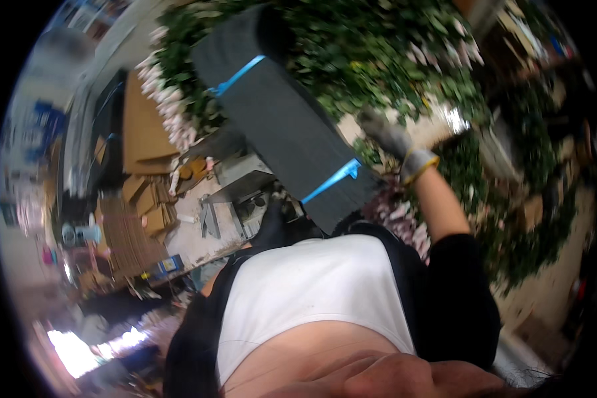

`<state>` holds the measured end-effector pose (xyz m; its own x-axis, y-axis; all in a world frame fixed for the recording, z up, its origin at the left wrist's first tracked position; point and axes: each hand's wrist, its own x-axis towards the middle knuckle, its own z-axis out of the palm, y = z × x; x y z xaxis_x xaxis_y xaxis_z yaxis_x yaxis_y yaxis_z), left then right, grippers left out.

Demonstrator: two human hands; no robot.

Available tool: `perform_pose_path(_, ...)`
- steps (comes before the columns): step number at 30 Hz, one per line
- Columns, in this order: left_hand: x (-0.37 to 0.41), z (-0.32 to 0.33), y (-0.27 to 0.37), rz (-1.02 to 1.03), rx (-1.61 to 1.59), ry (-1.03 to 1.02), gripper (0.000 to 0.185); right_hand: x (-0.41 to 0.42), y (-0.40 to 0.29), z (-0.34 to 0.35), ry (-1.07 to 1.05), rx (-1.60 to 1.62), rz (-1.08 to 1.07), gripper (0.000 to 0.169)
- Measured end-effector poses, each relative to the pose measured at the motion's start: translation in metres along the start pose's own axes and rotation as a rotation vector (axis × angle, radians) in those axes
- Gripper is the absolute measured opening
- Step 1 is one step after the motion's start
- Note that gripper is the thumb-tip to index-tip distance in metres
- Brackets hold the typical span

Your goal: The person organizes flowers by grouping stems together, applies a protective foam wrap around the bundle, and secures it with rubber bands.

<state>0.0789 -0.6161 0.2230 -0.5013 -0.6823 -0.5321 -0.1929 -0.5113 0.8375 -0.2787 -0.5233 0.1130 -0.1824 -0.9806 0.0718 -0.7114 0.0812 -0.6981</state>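
My right hand [384,130], in a grey work glove with a yellow-edged cuff, is held out beside leafy green stems [365,149]. The glove is blurred and whether its fingers grip anything is unclear. A long dark grey bundle of sheet material [288,129], bound with blue straps [333,181], slants between the foliage and my body. What looks like my left hand [272,221], in a black glove, is low by the bundle's near end, over a worktable; its fingers are hard to make out. Pale pink flower heads [166,107] line the foliage at the left.
Flattened cardboard [149,124] leans at the left, above a stack of cardboard pieces [129,234]. A brown-yellow glove [191,170] lies on the worktable [199,244] near metal-looking parts [216,219]. More leafy flower stems [507,244] are heaped at the right.
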Motion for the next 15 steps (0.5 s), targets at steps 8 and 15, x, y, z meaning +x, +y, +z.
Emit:
perform_pose_path(8, -0.042, -0.011, 0.093, -0.052, 0.049, -0.481, 0.065, -0.014, -0.134, 0.038, 0.084, 0.464, 0.121, 0.043)
perform_pose_path(15, -0.031, -0.036, 0.018, 0.107, 0.056, -0.522, 0.083, -0.054, -0.115, 0.048, 0.185, 0.580, 0.323, 0.045)
